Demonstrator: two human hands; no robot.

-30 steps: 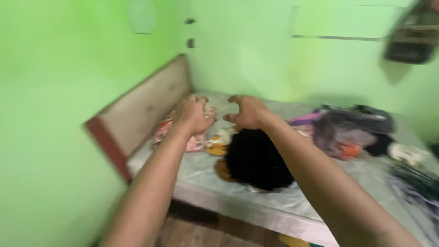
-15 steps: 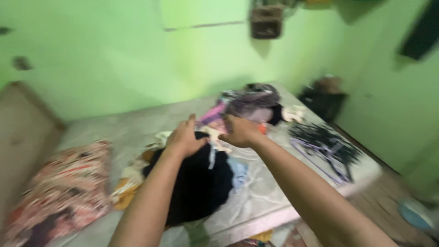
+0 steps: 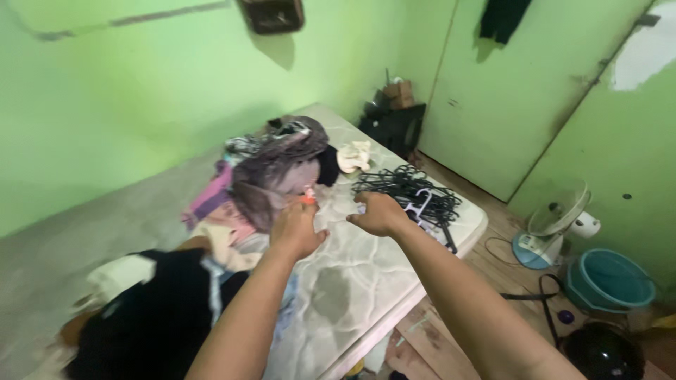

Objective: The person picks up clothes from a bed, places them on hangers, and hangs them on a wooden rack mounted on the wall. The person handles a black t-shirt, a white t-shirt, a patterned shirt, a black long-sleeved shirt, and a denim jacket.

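My left hand [image 3: 296,229] hovers over the bare mattress [image 3: 366,281], fingers loosely curled and holding nothing, right beside a heap of mixed clothes [image 3: 274,169] in grey, purple and pink. My right hand [image 3: 380,213] is a little to its right, fingers apart and empty, at the near edge of a bundle of black clothes hangers [image 3: 415,193]. A black garment [image 3: 155,317] lies on the mattress by my left forearm. A small white cloth [image 3: 354,155] sits beyond the hangers.
Green walls enclose the mattress at the back and left. A green door [image 3: 507,91] stands at right, a dark stand [image 3: 394,123] in the corner. On the wooden floor are a small fan [image 3: 556,218], a teal basin [image 3: 609,278] and a round black object [image 3: 602,352].
The view swung right from the headboard and patterned pillow to the foot of the mattress. Both hands moved from the black garment toward the clothes heap and hangers.
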